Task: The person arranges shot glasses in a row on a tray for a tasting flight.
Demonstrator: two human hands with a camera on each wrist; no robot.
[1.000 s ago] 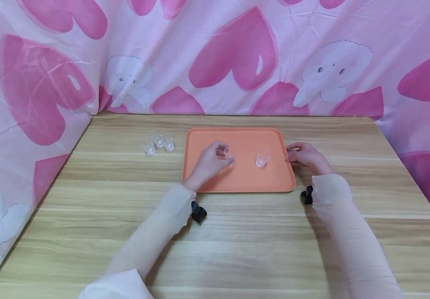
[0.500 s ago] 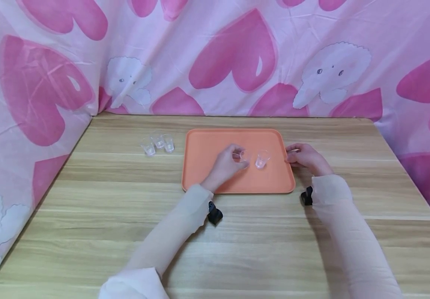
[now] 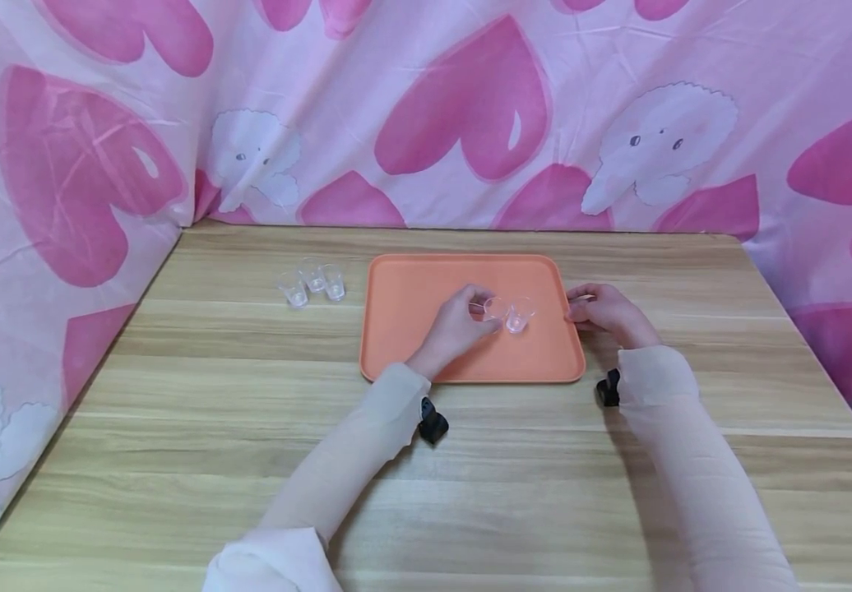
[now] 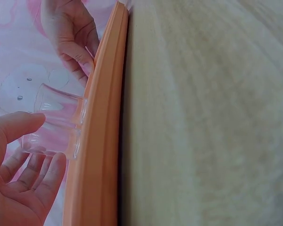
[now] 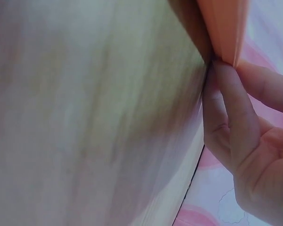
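An orange tray lies on the wooden table. My left hand is over its middle, holding a small clear plastic cup between thumb and fingers. Right beside this, a second clear cup stands upright on the tray; in the left wrist view the two cups sit side by side, close against each other. At the tray's right rim, my right hand pinches the edge, with fingertips at the rim's underside in the right wrist view.
Left of the tray, three more clear cups stand grouped on the wooden table. A pink heart-patterned curtain hangs behind the table and along its sides.
My left hand has moved right across the tray with its cup, up to the standing cup, slowing in the last half second. The right hand stays at the tray's rim.
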